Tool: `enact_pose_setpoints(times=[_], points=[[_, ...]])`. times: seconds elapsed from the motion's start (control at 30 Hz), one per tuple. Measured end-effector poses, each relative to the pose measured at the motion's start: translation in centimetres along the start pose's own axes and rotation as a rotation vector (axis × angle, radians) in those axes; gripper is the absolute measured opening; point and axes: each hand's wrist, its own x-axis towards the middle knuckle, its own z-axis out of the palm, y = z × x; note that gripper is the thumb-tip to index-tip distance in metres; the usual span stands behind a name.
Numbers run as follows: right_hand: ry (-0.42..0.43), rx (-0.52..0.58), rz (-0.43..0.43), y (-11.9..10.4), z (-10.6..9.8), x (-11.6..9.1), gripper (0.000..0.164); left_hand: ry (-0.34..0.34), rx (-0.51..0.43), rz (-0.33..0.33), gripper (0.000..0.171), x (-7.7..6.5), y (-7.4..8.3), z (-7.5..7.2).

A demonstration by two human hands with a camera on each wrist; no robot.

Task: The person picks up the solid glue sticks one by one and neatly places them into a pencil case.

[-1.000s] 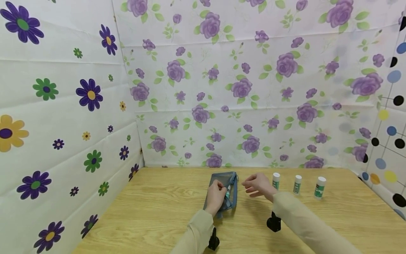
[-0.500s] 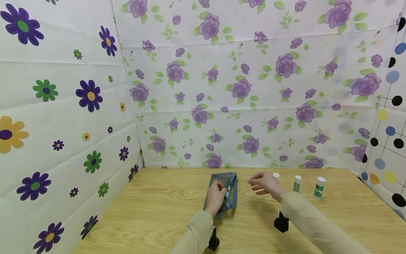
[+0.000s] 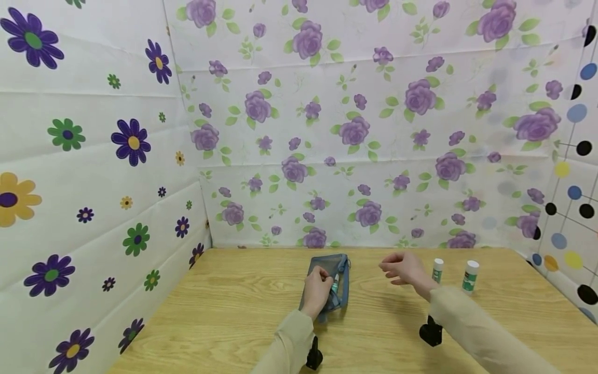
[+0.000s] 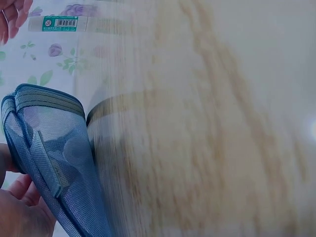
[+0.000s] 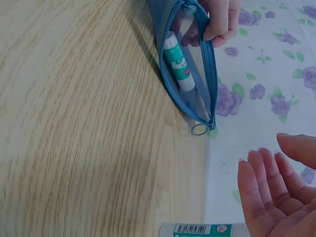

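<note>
A blue mesh zipper pouch (image 3: 343,291) lies on the table with its mouth unzipped. My left hand (image 3: 316,292) pinches its edge, as the right wrist view shows. Inside the pouch is a white and green glue stick (image 5: 178,64). My right hand (image 3: 405,270) hovers to the right of the pouch, fingers loosely extended, holding nothing. Close to that hand, a glue stick (image 5: 197,230) shows in the right wrist view; in the head view the hand covers it. Farther right stand a slim glue stick (image 3: 437,270) and a thicker glue stick (image 3: 470,276).
The wooden table (image 3: 224,301) meets a flowered cloth backdrop (image 3: 289,208) at the back. Another patterned cloth (image 3: 103,208) hangs at the left. Black wrist cameras (image 3: 431,332) sit under both forearms.
My right hand has moved right, away from the pouch, and now hides the nearest glue stick in the head view. The left hand and the pouch have stayed in place.
</note>
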Motion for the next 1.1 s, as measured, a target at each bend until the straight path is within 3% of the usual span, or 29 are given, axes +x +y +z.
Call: enact_pose_setpoints(times=[0.43,0.73,0.9,1.1], points=[[0.144,-0.028,-0.075,0.8,-2.2,0.0,0.028,0.002,-0.006,-0.001,0.008,0.0,0.0,-0.1],[0.234,-0.060,-0.123,1.1,-2.6,-0.3,0.030,-0.001,-0.004,0.003,0.007,-0.1,0.0,-0.1],[0.277,-0.140,-0.179,1.5,-2.6,-0.4,0.033,-0.005,-0.016,0.003,0.008,-0.2,0.2,-0.2],[0.285,-0.184,-0.222,2.0,-2.5,-0.1,0.039,0.002,-0.012,0.001,0.008,-0.2,0.3,-0.2]])
